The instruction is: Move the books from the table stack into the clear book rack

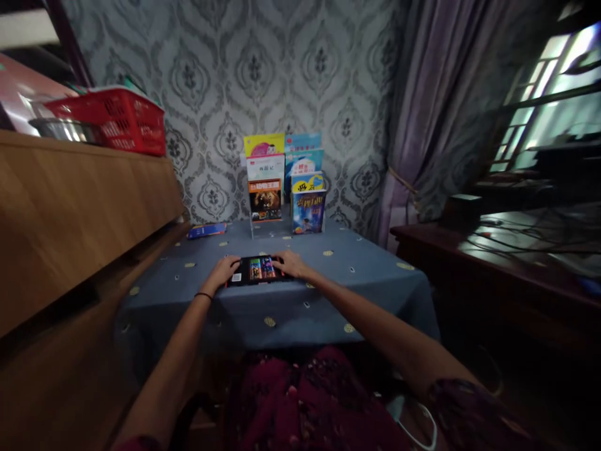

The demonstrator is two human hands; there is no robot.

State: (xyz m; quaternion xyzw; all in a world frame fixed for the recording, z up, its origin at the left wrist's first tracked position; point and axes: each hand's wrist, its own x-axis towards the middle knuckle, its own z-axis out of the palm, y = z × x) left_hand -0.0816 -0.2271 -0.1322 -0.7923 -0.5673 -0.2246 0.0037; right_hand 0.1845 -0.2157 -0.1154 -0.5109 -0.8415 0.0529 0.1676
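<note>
A dark book [259, 269] with small colourful pictures and a white code patch lies flat near the front edge of the cloth-covered table. My left hand [227, 269] grips its left edge, fingers curled at the far corner. At the right side, my right hand [290, 263] holds the book too, with the thumb over the cover and the fingers along the far right corner. The undersides of both hands are hidden.
Behind the book, a clear rack [263, 230] holds several upright children's books. A blue book [206, 230] lies at the table's back left. A wooden cabinet [84, 207] bears a red basket [141, 128] and a metal bowl [68, 130]. A dark desk [507, 257] with cables stands right.
</note>
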